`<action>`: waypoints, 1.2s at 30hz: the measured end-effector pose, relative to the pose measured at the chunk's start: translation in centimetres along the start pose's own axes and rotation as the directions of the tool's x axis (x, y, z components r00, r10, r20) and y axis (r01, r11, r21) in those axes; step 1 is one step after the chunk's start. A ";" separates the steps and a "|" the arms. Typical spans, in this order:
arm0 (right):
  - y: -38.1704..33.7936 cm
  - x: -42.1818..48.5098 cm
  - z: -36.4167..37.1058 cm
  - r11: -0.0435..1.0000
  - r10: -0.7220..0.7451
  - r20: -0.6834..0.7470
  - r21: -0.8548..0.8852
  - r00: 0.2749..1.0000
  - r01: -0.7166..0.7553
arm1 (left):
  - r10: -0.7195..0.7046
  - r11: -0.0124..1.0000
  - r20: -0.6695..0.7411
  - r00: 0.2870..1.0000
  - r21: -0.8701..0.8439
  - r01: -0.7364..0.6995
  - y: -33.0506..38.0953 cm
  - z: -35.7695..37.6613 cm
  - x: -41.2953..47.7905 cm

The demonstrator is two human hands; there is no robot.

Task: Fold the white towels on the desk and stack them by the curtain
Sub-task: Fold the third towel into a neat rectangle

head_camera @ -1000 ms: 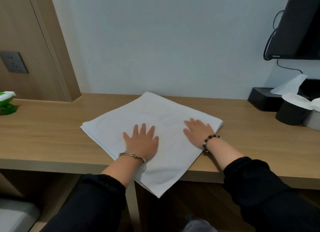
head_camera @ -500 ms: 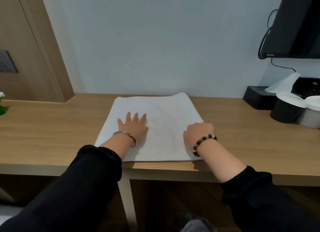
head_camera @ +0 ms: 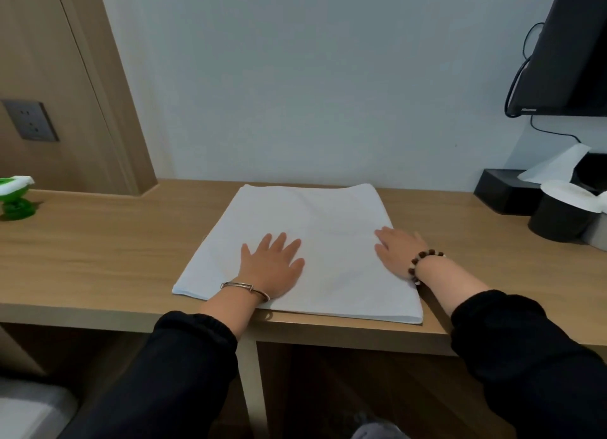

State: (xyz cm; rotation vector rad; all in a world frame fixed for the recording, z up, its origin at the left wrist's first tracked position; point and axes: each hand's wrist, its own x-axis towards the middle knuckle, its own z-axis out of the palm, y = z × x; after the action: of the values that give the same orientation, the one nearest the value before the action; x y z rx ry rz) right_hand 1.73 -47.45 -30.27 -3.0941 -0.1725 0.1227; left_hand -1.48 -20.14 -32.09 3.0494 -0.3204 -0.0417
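Wooden desk [head_camera: 98, 268] runs the full width of the frame, against a pale grey-white wall [head_camera: 312, 93]. Wood panelling [head_camera: 49, 61] is on the left, with a dark socket plate [head_camera: 31, 120] set in it. A green and white object [head_camera: 14, 199] stands on the desk's far left end; what it is cannot be told.

The white towel [head_camera: 305, 228] lies folded flat at the desk's centre. Its far edge is near the wall and its near edge is just short of the desk's front lip. Layered edges show at the near right corner.

The left hand [head_camera: 271, 268] lies palm down on the towel's near-left part, fingers straight and spread, with a silver bangle [head_camera: 244, 287] on the wrist. The right hand [head_camera: 399, 251] rests flat on the towel's right edge, fingers straight and close together, angled inward, with a bead bracelet [head_camera: 423, 263] on the wrist. Neither hand grips the cloth. Both arms are in black sleeves.

At upper right a black screen [head_camera: 565, 51] is mounted on the wall, and a cable [head_camera: 519, 77] loops beside it. Below it on the desk is a black tissue box [head_camera: 505, 192] with a tissue [head_camera: 555, 167] sticking up, and a black cup [head_camera: 558, 222] with a white top stands just in front of it. Under the desk an upright wooden divider [head_camera: 253, 389] separates two dark openings. A grey cushion [head_camera: 29, 409] shows at lower left.
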 end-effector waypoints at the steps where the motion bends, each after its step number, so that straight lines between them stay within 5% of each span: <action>1: -0.4 -0.3 -0.3 0.998 -0.016 -0.036 -0.056 0.999 0.014 | -0.001 1.000 0.001 1.000 -0.013 0.001 -0.2 -0.1 0.0; 6: -4.0 -2.9 -2.8 0.964 -0.078 -0.125 -0.262 0.989 0.043 | -0.102 0.986 -0.066 0.993 -0.139 0.093 0.0 -1.6 -0.3; 13: -9.2 -3.1 -1.6 0.975 -0.212 -0.216 -0.113 0.953 0.191 | -0.143 0.984 -0.143 0.979 -0.130 0.125 1.6 0.1 -0.1; 17: -9.4 -1.3 1.2 0.946 -0.321 -0.021 0.049 0.947 0.322 | -0.145 0.988 -0.050 0.988 -0.063 0.141 1.1 0.6 0.4; 22: -2.1 1.3 1.5 0.998 -0.052 -0.024 0.015 0.998 0.053 | -0.138 0.990 -0.057 0.989 -0.041 0.136 1.1 0.8 0.4; 25: 2.7 1.6 0.6 0.981 0.193 -0.034 0.005 0.981 -0.193 | -0.143 0.989 -0.063 0.988 -0.036 0.141 1.2 0.8 0.4; 28: 2.1 1.6 0.4 0.961 0.266 -0.011 -0.076 0.964 -0.266 | -0.151 0.988 -0.056 0.987 -0.035 0.149 1.3 0.8 0.5; 34: -5.7 -0.4 2.9 0.996 -0.072 -0.011 0.049 0.997 0.073 | -0.149 0.989 -0.050 0.988 -0.028 0.147 1.1 0.9 0.6; 36: -4.4 0.0 2.9 0.996 -0.062 -0.017 0.058 0.998 0.063 | -0.144 0.989 -0.051 0.988 -0.027 0.143 1.1 0.8 0.6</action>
State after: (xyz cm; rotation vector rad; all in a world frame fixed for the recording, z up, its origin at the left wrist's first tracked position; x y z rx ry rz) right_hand 0.99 -42.95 -32.98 -3.0264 -0.2600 0.1005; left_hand -1.19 -21.36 -32.78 3.0380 -0.0960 0.0273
